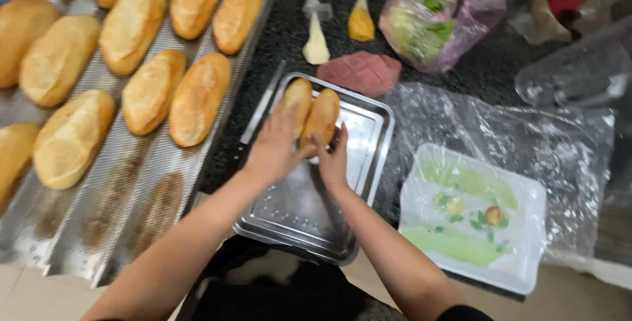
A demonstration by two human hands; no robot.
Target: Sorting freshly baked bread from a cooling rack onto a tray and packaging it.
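Hands: left (271, 150) fingers cupping crusty oblong roll (295, 104), right (333, 158) grasping second roll (322, 115); shiny steel tray (296, 215).

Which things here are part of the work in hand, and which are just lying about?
In use: left hand, right hand, two bread rolls, steel tray.

Lying about: baking rack of rolls, bag of greens, pink slab, flowered white tray.

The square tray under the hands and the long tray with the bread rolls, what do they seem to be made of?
The square tray looks like polished metal, perhaps stainless steel: it is silver, shiny, and has a rolled rim. The long tray seems to be duller perforated metal, possibly aluminium: grey, corrugated into channels, dotted with fine holes and stained brown in places.
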